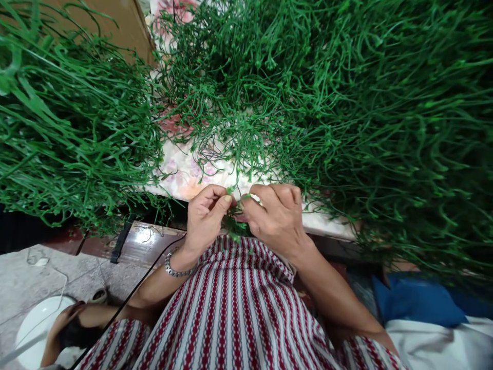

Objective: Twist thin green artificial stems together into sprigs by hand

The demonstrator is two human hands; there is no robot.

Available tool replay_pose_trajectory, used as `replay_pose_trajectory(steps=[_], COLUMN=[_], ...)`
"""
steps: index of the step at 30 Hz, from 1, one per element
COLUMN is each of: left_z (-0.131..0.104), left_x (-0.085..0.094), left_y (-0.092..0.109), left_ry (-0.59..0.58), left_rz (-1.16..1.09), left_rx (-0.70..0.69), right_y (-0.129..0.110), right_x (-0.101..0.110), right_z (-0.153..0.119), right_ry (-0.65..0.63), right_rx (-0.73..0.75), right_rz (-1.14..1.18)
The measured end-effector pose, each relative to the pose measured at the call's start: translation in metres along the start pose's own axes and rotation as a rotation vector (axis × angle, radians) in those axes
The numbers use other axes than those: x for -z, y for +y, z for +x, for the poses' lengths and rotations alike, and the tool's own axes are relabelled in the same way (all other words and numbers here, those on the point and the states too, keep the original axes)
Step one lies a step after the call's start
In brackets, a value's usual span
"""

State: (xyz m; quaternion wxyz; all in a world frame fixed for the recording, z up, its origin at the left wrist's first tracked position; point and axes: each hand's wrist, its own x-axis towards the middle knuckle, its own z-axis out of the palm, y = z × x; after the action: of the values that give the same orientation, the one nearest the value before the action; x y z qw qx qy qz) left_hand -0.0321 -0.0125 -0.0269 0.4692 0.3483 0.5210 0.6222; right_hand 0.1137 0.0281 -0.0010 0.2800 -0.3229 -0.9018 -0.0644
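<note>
Above my lap, at the near edge of the table, both hands work close together. My left hand (208,213) pinches a thin green plant stem (230,190) between thumb and forefinger. Curled fingers and thumb close my right hand (275,216) on part of the same green piece, just to the right; the exact grip is partly hidden. Beyond the fingers, a loose tangle of green stems (246,136) lies on the table, their ends pointing toward me. Whether the stems are real or plastic I cannot tell.
Big heaps of green stems stand at the left (77,133) and right (404,128). A floral-patterned cloth (179,169) covers the table. A cardboard box (127,25) stands at the back left. Another person's arm (92,313) and a white round stool (29,329) are at lower left; blue fabric (423,300) lies lower right.
</note>
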Motion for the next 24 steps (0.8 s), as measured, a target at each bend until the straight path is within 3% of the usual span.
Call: replay_pose_trajectory(steps=[11, 16, 18, 22, 24], left_z=[-0.008, -0.006, -0.005, -0.003, -0.003], left_x=[0.000, 0.001, 0.002, 0.003, 0.004], left_y=[0.003, 0.001, 0.002, 0.002, 0.000], left_ry=[0.021, 0.060, 0.013, -0.196, -0.232], left_rz=[0.103, 0.068, 0.062, 0.000, -0.020], left_rx=[-0.089, -0.078, -0.020, 0.158, 0.204], right_y=[0.004, 0.004, 0.004, 0.002, 0.002], right_x=[-0.004, -0.005, -0.005, -0.007, -0.008], right_z=[-0.004, -0.010, -0.012, -0.015, -0.015], right_ry=[-0.131, -0.146, -0.094, 0.066, 0.111], right_rx=[0.083, 0.009, -0.012, -0.048, -0.041], right_rz=[0.176, 0.103, 0.120, 0.090, 0.067])
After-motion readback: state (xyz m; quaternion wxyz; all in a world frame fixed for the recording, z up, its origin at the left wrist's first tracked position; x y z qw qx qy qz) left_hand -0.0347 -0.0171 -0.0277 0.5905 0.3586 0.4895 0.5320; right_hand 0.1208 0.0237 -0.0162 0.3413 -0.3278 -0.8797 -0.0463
